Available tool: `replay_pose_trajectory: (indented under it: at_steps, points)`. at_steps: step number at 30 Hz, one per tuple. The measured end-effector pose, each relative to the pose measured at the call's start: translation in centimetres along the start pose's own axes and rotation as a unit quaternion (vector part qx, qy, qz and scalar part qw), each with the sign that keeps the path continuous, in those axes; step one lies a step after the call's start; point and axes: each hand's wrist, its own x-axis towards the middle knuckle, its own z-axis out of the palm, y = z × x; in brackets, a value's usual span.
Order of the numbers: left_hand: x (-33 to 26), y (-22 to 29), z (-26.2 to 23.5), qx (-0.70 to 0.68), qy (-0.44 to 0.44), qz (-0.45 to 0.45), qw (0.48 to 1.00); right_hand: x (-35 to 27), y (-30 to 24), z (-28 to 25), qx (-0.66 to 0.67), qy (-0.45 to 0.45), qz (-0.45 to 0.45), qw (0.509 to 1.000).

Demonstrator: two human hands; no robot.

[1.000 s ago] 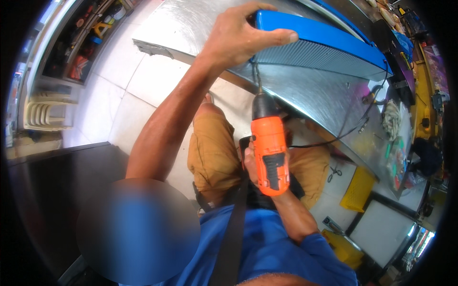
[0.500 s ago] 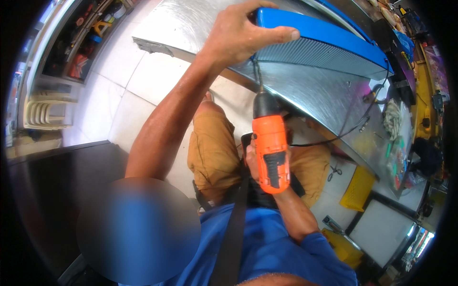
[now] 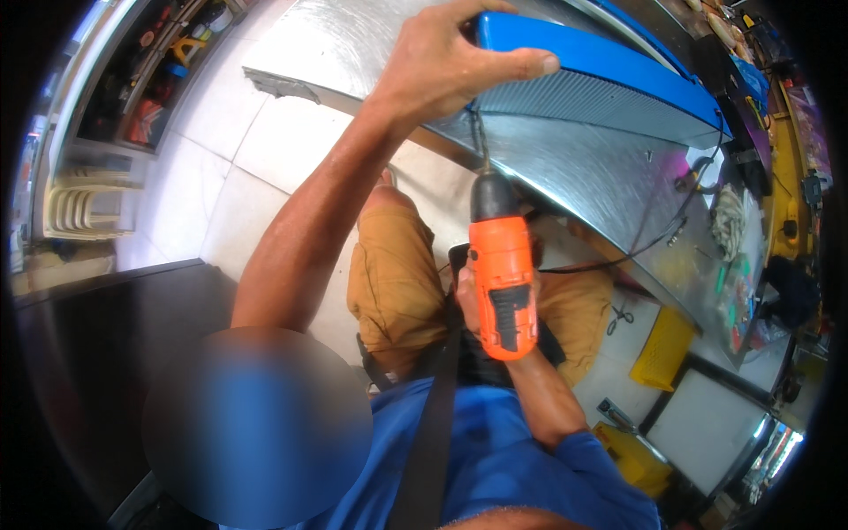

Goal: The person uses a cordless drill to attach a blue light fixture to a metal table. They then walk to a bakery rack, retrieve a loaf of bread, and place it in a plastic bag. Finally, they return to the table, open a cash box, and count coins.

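Overhead – orange drill [image 3: 502,283], bit against blue panel [image 3: 601,66].

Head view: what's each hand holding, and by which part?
Right hand holds the orange drill by its grip. Left hand clamps the blue panel at its near end.

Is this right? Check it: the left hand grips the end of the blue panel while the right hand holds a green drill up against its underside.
Not quite. In the head view the drill is orange, not green. The left hand does grip the blue panel, and the right hand holds the drill.
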Motion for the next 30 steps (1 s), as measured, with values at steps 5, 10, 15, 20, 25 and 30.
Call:
replay_pose_trajectory:
  at_steps: [5,10,15,20,25,30]
  points:
    - [0.0,0.0,0.0,-0.005,-0.005,-0.002,1.0,0.3,0.4,-1.1,-0.023,-0.022,0.036,0.999]
    - [0.1,-0.6,0.0,0.0,0.001,0.01,1.0,-0.1,-0.2,0.5,-0.326,-0.053,-0.173,0.928]
    - [0.1,-0.3,0.0,-0.022,-0.007,0.01,1.0,0.7,3.6,-4.6,0.002,0.012,0.017,1.0]
    - [0.0,-1.1,0.9,-0.022,-0.007,0.047,0.999,-1.8,0.7,-1.5,-0.075,0.078,0.09,0.99]
    - [0.1,-3.2,1.1,0.074,0.042,0.08,0.993,-3.6,-0.3,-1.0,-0.433,0.01,-0.096,0.896]
    - [-0.2,-3.4,1.2,0.114,0.102,0.117,0.981,-3.6,-0.7,-1.6,-0.523,-0.01,-0.265,0.81]
